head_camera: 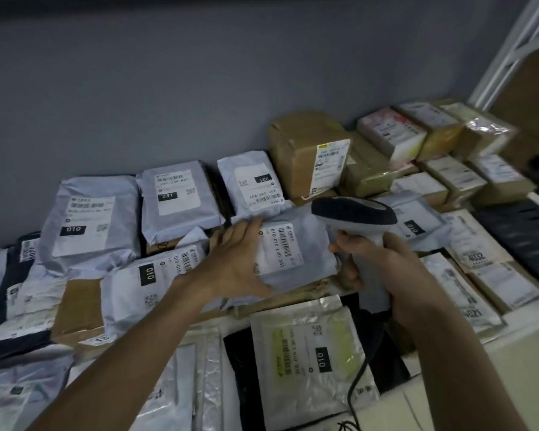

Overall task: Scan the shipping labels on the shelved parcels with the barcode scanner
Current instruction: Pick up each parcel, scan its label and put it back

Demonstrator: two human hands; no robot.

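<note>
The shelf (511, 346) is lying loaded in front of me, pale at its bare corner at four o'clock, and parcels are covering it from nine o'clock round to two. Brown cartons (305, 150) are standing against the grey wall (168, 88) at one o'clock, and grey-lilac poly mailers are leaning in a row from ten to twelve, each with a white label and a black tag reading 010 or 231.

I am steadying the centre mailer (296, 253) with my left hand (237, 259): the fingers are lying straight and together over its left edge, the thumb is pressing under its lower edge. Its shipping label (280, 247) is facing up, turned sideways, showing a barcode strip and the print 010 010 L30 551.

My right hand (395, 275) is gripping the barcode scanner (355, 222), fingers wrapped round the light grey handle at three o'clock from the label. The scanner's dark head is sitting just right of the label, beside the mailer's upper right corner. Its black cable (355, 387) is hanging down toward six o'clock across a clear-fronted mailer (308, 356).
</note>
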